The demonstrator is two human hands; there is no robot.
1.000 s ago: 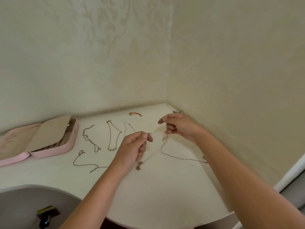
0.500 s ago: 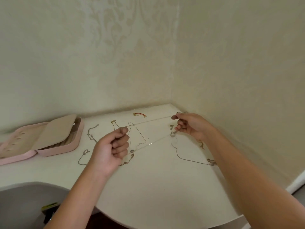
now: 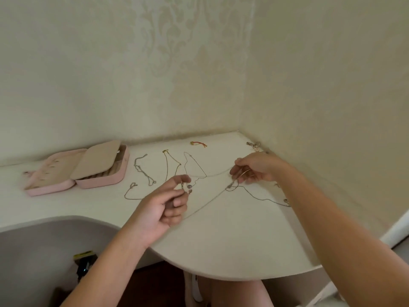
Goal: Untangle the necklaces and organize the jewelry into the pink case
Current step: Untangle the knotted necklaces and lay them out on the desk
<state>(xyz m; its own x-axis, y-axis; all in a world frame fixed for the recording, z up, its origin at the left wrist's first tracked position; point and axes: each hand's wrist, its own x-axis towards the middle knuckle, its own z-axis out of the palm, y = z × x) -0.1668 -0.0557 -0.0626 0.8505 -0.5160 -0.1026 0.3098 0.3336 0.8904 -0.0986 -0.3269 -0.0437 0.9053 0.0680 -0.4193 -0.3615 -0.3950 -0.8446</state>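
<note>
Here, left hand [image 3: 163, 209] and right hand [image 3: 254, 169] pinching one chain [image 3: 207, 203], curved table edge [image 3: 221, 276] under left wrist.

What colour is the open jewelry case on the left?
The case is pink, beige inside; head view.

Pink case [image 3: 104, 183] open, far left; thin chain necklaces [image 3: 143, 172] spread loose to its right

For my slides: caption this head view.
Left hand and right hand pinch a thin silver chain necklace over white table; pink jewelry case open.
</note>
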